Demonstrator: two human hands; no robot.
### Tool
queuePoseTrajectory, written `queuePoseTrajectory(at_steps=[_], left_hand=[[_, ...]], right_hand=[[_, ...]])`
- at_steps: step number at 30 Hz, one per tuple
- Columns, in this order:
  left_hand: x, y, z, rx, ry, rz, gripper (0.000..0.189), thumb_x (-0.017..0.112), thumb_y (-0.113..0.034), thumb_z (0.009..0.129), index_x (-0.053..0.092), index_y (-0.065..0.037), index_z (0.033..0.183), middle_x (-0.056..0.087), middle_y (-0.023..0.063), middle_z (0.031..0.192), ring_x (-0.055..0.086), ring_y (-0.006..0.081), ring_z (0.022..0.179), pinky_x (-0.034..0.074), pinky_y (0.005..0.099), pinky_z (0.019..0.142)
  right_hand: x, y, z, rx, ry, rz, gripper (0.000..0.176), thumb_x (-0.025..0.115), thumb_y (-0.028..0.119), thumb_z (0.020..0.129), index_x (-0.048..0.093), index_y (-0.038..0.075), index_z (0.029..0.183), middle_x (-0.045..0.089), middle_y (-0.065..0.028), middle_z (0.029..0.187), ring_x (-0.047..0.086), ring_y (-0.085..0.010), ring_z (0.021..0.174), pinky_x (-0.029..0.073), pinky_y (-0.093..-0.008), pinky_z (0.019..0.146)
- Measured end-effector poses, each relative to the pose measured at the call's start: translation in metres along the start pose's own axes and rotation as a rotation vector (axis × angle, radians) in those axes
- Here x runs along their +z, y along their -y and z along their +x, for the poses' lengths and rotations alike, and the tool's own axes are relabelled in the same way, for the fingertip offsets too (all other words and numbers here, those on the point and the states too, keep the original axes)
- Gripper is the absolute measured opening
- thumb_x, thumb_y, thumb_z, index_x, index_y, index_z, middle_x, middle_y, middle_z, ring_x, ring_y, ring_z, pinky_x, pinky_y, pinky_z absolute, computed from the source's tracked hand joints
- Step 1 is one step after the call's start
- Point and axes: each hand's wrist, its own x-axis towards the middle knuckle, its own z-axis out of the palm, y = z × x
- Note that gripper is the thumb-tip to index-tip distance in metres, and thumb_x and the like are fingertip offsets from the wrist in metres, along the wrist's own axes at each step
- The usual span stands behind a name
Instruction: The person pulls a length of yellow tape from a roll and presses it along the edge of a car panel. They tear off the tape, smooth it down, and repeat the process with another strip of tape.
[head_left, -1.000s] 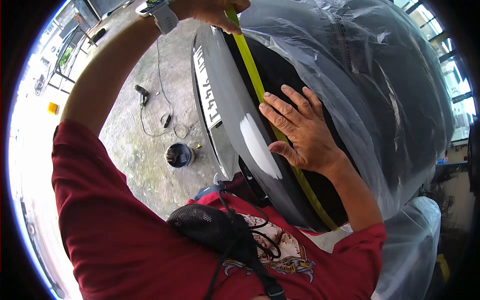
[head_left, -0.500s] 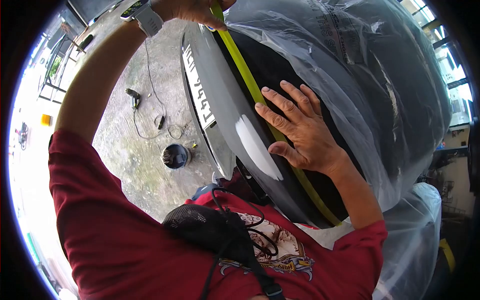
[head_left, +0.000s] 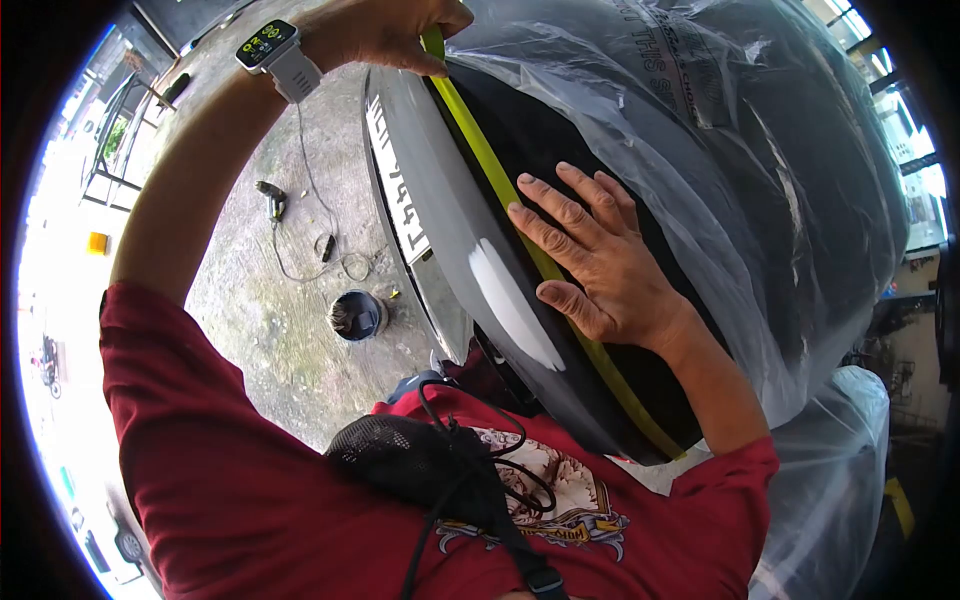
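A strip of yellow-green masking tape [head_left: 485, 145] runs along the edge of a grey car panel [head_left: 440, 165], beside a black surface. At the top, my left hand [head_left: 405, 35] has its fingers closed on the far end of the tape; some of its fingertips are cut off or hidden. My right hand [head_left: 620, 270] lies flat with fingers spread, its fingertips and thumb over the tape and its palm on the black surface. A white patch [head_left: 510, 300] shows on the grey panel left of my right thumb. The number plate [head_left: 393, 185] is on the panel's left side.
Clear plastic sheeting [head_left: 690, 170] covers the car on the right. On the concrete floor [head_left: 290, 380] are a bucket [head_left: 372, 318] and a corded tool [head_left: 272, 200] with its cable. A black mesh pouch [head_left: 385, 440] hangs at my chest.
My left hand and wrist have turned a little, showing more of the watch face. My right hand stays nearly in place on the tape. The view has shifted slightly.
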Motion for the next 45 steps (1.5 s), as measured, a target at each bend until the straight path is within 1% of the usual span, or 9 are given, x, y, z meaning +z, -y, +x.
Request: queuePoseTrajectory(at_steps=[6, 12, 15, 17, 30, 36, 38, 42, 45], left_hand=[[0.002, -0.006, -0.002, -0.088, -0.003, 0.029, 0.035, 0.082, -0.041, 0.073, 0.067, -0.010, 0.079, 0.062, 0.0102, 0.077, 0.062, 0.0309, 0.077, 0.050, 0.0450, 0.070], [0.000, -0.008, -0.002, -0.063, 0.000, 0.004, 0.032, 0.079, -0.039, 0.075, 0.068, -0.009, 0.079, 0.065, 0.0084, 0.076, 0.063, 0.0302, 0.079, 0.051, 0.0439, 0.073], [0.001, -0.011, 0.000, -0.006, -0.021, 0.105, 0.030, 0.080, -0.038, 0.073, 0.068, -0.010, 0.076, 0.066, 0.0070, 0.073, 0.063, 0.0296, 0.079, 0.049, 0.0437, 0.078], [0.001, -0.013, 0.001, -0.015, -0.047, 0.108, 0.031, 0.081, -0.039, 0.072, 0.067, -0.011, 0.075, 0.066, 0.0062, 0.073, 0.062, 0.0291, 0.080, 0.047, 0.0439, 0.082], [-0.007, -0.025, 0.003, -0.134, 0.004, 0.154, 0.032, 0.081, -0.041, 0.071, 0.070, -0.012, 0.078, 0.066, 0.0063, 0.076, 0.062, 0.0284, 0.084, 0.048, 0.0437, 0.079], [-0.006, -0.027, 0.004, -0.131, -0.001, 0.134, 0.033, 0.075, -0.046, 0.076, 0.073, -0.014, 0.083, 0.068, 0.0057, 0.078, 0.063, 0.0267, 0.087, 0.048, 0.0415, 0.083], [-0.010, -0.028, 0.005, -0.092, 0.086, 0.229, 0.037, 0.071, -0.050, 0.081, 0.073, -0.013, 0.083, 0.068, 0.0059, 0.078, 0.063, 0.0254, 0.086, 0.048, 0.0403, 0.084], [-0.013, -0.025, 0.002, -0.135, 0.070, 0.216, 0.036, 0.074, -0.048, 0.080, 0.073, -0.011, 0.082, 0.068, 0.0058, 0.077, 0.064, 0.0257, 0.084, 0.048, 0.0390, 0.082], [-0.028, -0.021, 0.000, -0.136, 0.083, 0.053, 0.032, 0.078, -0.040, 0.076, 0.071, -0.009, 0.078, 0.066, 0.0074, 0.071, 0.063, 0.0275, 0.075, 0.047, 0.0398, 0.080]], right_hand=[[0.001, -0.001, 0.005, -0.007, -0.011, 0.005, 0.069, 0.030, 0.064, 0.103, 0.056, 0.015, 0.145, 0.043, -0.0085, 0.156, 0.028, -0.0321, 0.147, 0.012, -0.0501, 0.123], [0.003, -0.009, 0.018, -0.031, -0.030, -0.022, 0.069, 0.030, 0.065, 0.103, 0.059, 0.016, 0.142, 0.043, -0.0118, 0.155, 0.030, -0.0353, 0.146, 0.014, -0.0520, 0.122], [0.004, -0.013, 0.026, -0.025, 0.003, -0.046, 0.074, 0.024, 0.068, 0.102, 0.056, 0.018, 0.146, 0.039, -0.0104, 0.159, 0.028, -0.0349, 0.148, 0.015, -0.0520, 0.122], [0.006, -0.016, 0.032, -0.054, -0.061, -0.037, 0.064, 0.036, 0.062, 0.103, 0.061, 0.016, 0.140, 0.045, -0.0124, 0.153, 0.033, -0.0365, 0.144, 0.018, -0.0540, 0.120], [0.026, -0.035, 0.077, -0.098, -0.164, -0.077, 0.062, 0.041, 0.059, 0.103, 0.065, 0.010, 0.134, 0.054, -0.0146, 0.145, 0.039, -0.0364, 0.138, 0.023, -0.0523, 0.117], [0.036, -0.046, 0.105, -0.088, -0.209, -0.121, 0.060, 0.042, 0.057, 0.103, 0.064, 0.011, 0.135, 0.056, -0.0151, 0.142, 0.043, -0.0355, 0.135, 0.025, -0.0515, 0.116], [0.036, -0.047, 0.110, -0.078, -0.213, -0.139, 0.060, 0.041, 0.058, 0.103, 0.063, 0.013, 0.137, 0.058, -0.0145, 0.140, 0.045, -0.0344, 0.134, 0.026, -0.0515, 0.115], [0.035, -0.046, 0.116, -0.094, -0.194, -0.200, 0.059, 0.042, 0.058, 0.103, 0.062, 0.014, 0.138, 0.060, -0.0137, 0.136, 0.046, -0.0332, 0.133, 0.027, -0.0517, 0.115], [0.033, -0.043, 0.116, -0.113, -0.198, -0.265, 0.058, 0.045, 0.057, 0.103, 0.064, 0.014, 0.136, 0.061, -0.0126, 0.133, 0.048, -0.0321, 0.131, 0.028, -0.0515, 0.115]])
